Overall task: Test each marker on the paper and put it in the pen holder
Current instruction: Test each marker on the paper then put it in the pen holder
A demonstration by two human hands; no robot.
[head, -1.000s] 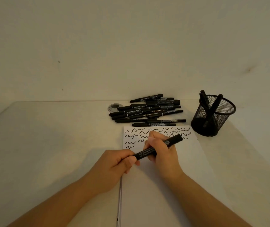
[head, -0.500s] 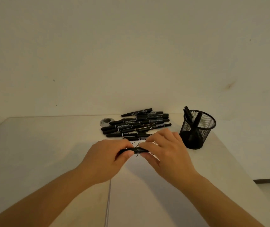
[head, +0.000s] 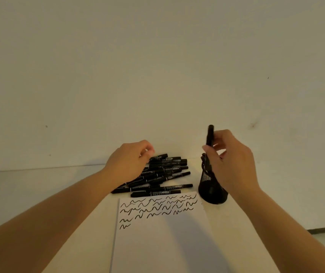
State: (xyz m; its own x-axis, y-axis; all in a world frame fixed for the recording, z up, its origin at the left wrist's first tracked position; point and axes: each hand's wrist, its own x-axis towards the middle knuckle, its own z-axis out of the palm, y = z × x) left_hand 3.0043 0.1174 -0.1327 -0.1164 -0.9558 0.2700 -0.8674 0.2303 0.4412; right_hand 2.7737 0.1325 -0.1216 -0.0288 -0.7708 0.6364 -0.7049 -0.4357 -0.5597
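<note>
My right hand (head: pixel 230 160) holds a black marker (head: pixel 210 135) upright, just above the black mesh pen holder (head: pixel 210 191), which the hand partly hides. My left hand (head: pixel 127 163) hovers over the left end of a pile of black markers (head: pixel 161 174) lying on the table, fingers curled loosely, nothing visibly held. A white paper sheet (head: pixel 163 233) lies in front of the pile, with several rows of black squiggles (head: pixel 157 208) across its top.
The pale table (head: pixel 39 190) meets a plain wall behind the pile. Its right edge (head: pixel 287 253) drops to the floor just past the pen holder.
Both hands held one marker together over the paper. Now my right hand has carried it up over the pen holder, and my left hand has let go and reached to the pile.
</note>
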